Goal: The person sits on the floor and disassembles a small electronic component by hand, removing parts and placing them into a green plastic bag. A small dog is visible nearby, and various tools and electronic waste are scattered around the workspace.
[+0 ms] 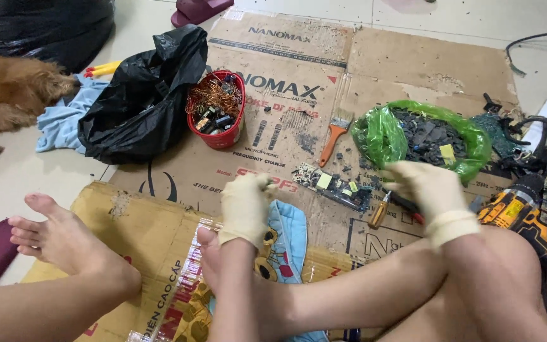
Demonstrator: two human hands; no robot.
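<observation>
Circuit board [335, 185] flat on cardboard [413, 63], between gloved left hand [245, 208] and right hand [427, 188]; fingers curled, grip unclear.

Open cardboard [286, 145] ahead of your left hand [244, 206], pass freely. Circuit board [333, 185] and screwdriver [380, 212] block between hands. Green bag [381, 136] walls off your right hand [428, 187]; drill [517, 209], cables [539, 149] crowd right side. Red tub [220, 111], black bag [140, 101] close far left.

Bright, even indoor light, soft shadows, slight motion blur, mild wide-angle edge distortion.
</observation>
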